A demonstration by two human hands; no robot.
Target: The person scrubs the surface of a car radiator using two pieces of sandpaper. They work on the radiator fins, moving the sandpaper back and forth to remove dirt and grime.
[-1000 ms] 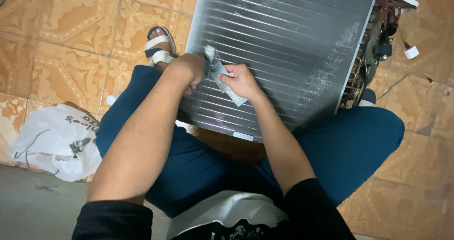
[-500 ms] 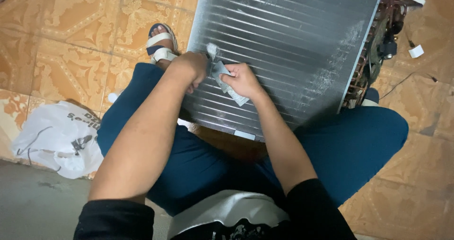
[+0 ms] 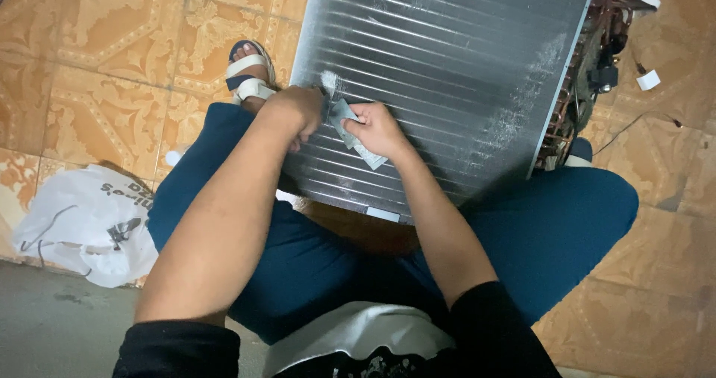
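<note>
You work in dim, warm indoor light that seems to fall from above. The ribbed grey metal fin panel point(image 3: 447, 80) catches a soft sheen along its ridges, without hard glare. Your lap lies in deep shadow. Focus stays fairly sharp; the corners darken slightly.

Patterned orange tile floor point(image 3: 112, 42) carries a crumpled white plastic bag point(image 3: 82, 225).

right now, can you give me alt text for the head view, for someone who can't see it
Seen from above, a seated person's left hand and right hand press a small grey cloth against the finned metal coil of an appliance propped on their lap. A white plastic bag lies on the patterned orange tile floor.
</note>
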